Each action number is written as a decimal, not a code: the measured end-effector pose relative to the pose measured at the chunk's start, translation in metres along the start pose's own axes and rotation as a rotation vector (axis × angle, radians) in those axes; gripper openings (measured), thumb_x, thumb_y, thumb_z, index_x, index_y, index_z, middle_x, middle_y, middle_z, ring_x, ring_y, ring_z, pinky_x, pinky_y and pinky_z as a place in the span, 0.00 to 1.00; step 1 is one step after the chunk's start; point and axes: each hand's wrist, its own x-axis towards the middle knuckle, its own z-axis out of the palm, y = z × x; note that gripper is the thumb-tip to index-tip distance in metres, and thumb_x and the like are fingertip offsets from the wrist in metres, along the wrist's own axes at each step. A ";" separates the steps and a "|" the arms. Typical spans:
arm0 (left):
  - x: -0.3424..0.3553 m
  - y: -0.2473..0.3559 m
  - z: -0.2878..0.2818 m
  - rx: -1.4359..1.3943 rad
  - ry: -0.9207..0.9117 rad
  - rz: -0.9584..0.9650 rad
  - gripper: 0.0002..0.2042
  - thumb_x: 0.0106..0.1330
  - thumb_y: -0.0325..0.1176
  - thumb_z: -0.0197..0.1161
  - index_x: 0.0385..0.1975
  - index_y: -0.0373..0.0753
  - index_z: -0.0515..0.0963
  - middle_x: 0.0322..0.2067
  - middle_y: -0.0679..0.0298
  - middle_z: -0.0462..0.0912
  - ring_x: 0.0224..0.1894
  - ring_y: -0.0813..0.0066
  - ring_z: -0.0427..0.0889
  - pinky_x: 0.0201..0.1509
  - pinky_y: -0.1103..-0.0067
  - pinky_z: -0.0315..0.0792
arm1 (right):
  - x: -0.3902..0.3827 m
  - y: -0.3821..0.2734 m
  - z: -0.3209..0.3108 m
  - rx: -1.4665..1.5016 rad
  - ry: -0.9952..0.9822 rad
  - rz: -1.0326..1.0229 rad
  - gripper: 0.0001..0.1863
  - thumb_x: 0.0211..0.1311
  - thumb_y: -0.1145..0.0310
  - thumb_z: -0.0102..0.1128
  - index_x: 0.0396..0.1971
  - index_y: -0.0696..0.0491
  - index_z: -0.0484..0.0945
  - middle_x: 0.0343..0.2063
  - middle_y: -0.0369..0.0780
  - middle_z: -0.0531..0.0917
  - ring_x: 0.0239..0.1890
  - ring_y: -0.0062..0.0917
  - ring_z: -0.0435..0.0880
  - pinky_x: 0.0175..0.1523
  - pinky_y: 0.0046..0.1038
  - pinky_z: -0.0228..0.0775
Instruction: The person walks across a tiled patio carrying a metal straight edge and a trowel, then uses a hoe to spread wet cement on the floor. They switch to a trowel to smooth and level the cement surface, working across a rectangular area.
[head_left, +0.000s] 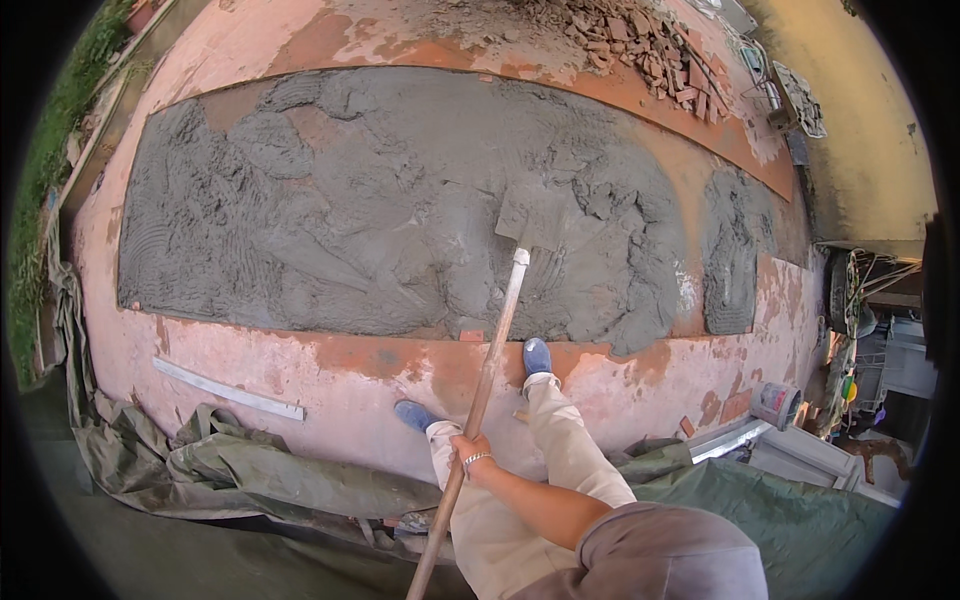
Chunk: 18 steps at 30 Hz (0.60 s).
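My right hand (472, 453), with a bracelet at its wrist, is closed around the long wooden handle of a shovel (497, 350). The handle slants up from the lower edge, past my legs. At its far end, the flat, square shovel blade (530, 218) rests on wet grey concrete (400, 230) and is coated with it. That concrete lies in a broad, lumpy sheet, with smooth patches around the blade and ridged marks at the left. My left hand is out of the picture.
My blue shoes (537, 356) stand near the concrete's front edge. A metal straightedge (230, 390) lies at the left, beside a crumpled green tarp (250, 470). Broken bricks (650, 50) are piled at the back right. A bucket (775, 405) stands at the right.
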 end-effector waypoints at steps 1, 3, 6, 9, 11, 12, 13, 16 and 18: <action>-0.018 0.011 -0.010 -0.034 -0.036 -0.003 0.30 0.63 0.60 0.57 0.48 0.37 0.80 0.41 0.45 0.84 0.47 0.43 0.81 0.50 0.56 0.74 | 0.002 -0.002 -0.012 0.050 0.062 0.069 0.08 0.58 0.70 0.61 0.29 0.56 0.71 0.18 0.39 0.75 0.16 0.28 0.78 0.20 0.36 0.73; -0.058 0.054 -0.038 -0.077 -0.054 -0.014 0.29 0.63 0.59 0.58 0.47 0.36 0.80 0.39 0.45 0.84 0.45 0.45 0.82 0.48 0.57 0.75 | 0.011 -0.011 -0.034 0.128 0.119 0.156 0.07 0.60 0.70 0.60 0.28 0.55 0.71 0.16 0.37 0.73 0.15 0.27 0.75 0.19 0.36 0.72; -0.109 0.162 -0.084 -0.098 0.029 0.005 0.26 0.62 0.55 0.61 0.44 0.35 0.80 0.35 0.47 0.83 0.40 0.50 0.82 0.44 0.60 0.74 | 0.035 -0.049 -0.072 0.165 0.136 0.201 0.08 0.61 0.70 0.60 0.27 0.54 0.71 0.16 0.37 0.72 0.15 0.26 0.73 0.18 0.35 0.70; -0.126 0.290 -0.104 -0.165 0.085 0.068 0.23 0.61 0.52 0.64 0.41 0.34 0.79 0.31 0.49 0.82 0.36 0.54 0.81 0.41 0.63 0.74 | 0.082 -0.133 -0.119 0.135 0.136 0.171 0.08 0.62 0.70 0.59 0.26 0.55 0.72 0.16 0.38 0.72 0.15 0.27 0.74 0.18 0.35 0.70; -0.115 0.365 -0.095 -0.254 0.086 0.110 0.22 0.61 0.49 0.66 0.38 0.33 0.79 0.28 0.51 0.82 0.33 0.58 0.81 0.38 0.64 0.74 | 0.122 -0.206 -0.153 0.053 0.152 0.090 0.08 0.62 0.70 0.59 0.26 0.55 0.72 0.16 0.39 0.72 0.15 0.27 0.74 0.18 0.36 0.70; -0.102 0.398 -0.087 -0.315 0.076 0.124 0.21 0.61 0.48 0.67 0.37 0.32 0.79 0.27 0.51 0.82 0.32 0.59 0.81 0.37 0.65 0.74 | 0.143 -0.244 -0.170 0.087 0.110 0.073 0.08 0.62 0.69 0.58 0.25 0.55 0.72 0.16 0.40 0.73 0.15 0.28 0.74 0.19 0.35 0.70; -0.088 0.427 -0.077 -0.367 0.066 0.143 0.20 0.60 0.47 0.68 0.36 0.32 0.79 0.26 0.52 0.82 0.30 0.61 0.81 0.36 0.66 0.74 | 0.165 -0.281 -0.185 0.128 0.081 0.075 0.09 0.61 0.68 0.57 0.24 0.55 0.72 0.15 0.40 0.73 0.14 0.29 0.73 0.18 0.33 0.70; -0.030 0.493 -0.056 -0.290 0.142 0.281 0.20 0.59 0.47 0.69 0.35 0.32 0.79 0.25 0.51 0.82 0.29 0.60 0.83 0.34 0.67 0.75 | 0.222 -0.367 -0.219 0.027 0.183 -0.079 0.09 0.61 0.68 0.57 0.24 0.55 0.72 0.15 0.40 0.72 0.15 0.29 0.73 0.20 0.32 0.70; 0.010 0.519 -0.052 -0.123 0.210 0.378 0.21 0.59 0.50 0.68 0.36 0.35 0.80 0.28 0.47 0.84 0.32 0.52 0.85 0.37 0.64 0.76 | 0.251 -0.395 -0.230 0.004 0.222 -0.127 0.09 0.62 0.67 0.57 0.25 0.55 0.73 0.16 0.39 0.73 0.16 0.29 0.73 0.21 0.32 0.71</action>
